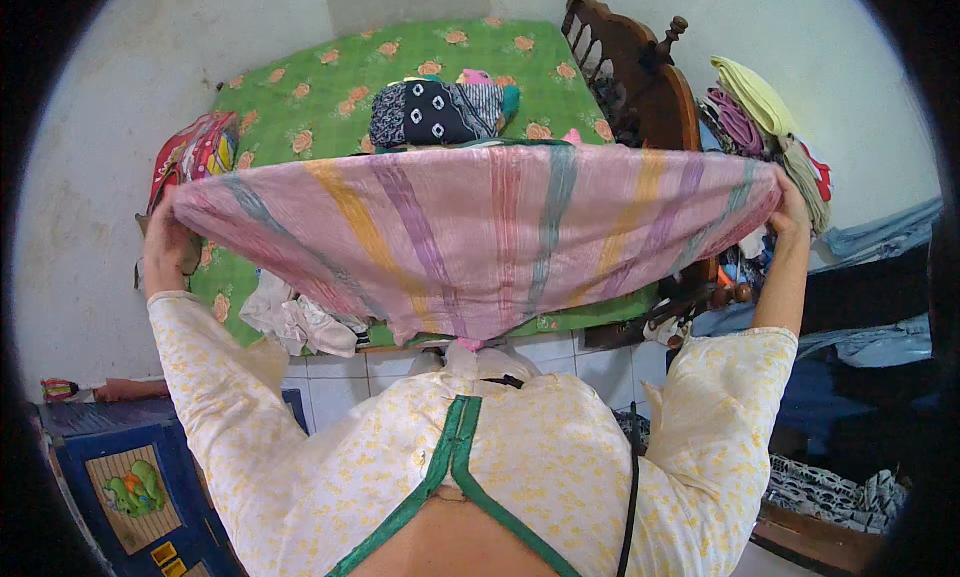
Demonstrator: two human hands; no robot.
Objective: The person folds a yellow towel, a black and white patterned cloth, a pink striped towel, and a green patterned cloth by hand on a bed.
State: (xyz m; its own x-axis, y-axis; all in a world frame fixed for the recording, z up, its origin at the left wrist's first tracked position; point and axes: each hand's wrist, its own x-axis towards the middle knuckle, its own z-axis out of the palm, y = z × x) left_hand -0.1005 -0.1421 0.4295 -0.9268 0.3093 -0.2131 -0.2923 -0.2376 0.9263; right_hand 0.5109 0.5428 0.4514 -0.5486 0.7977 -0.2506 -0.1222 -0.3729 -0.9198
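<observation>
Stretched wide between my two hands is a pink cloth (480, 224) with yellow, purple, teal and red stripes. My left hand (171, 235) grips its left end, and my right hand (791, 202) grips the right end. The cloth's upper edge is pulled nearly straight while its middle sags towards my body. Behind it, a folded black and white patterned cloth (439, 113) lies on a bed with a green floral sheet (315, 66). White garments (300, 318) rest near the bed's front edge, partly under the pink cloth.
A red package (199, 145) stands at the bed's left side. The dark wooden headboard (645, 59) rises on the right, with a pile of folded clothes (750, 111) beyond it. Jeans (877, 352) hang at far right. A blue cabinet (82, 457) stands at lower left.
</observation>
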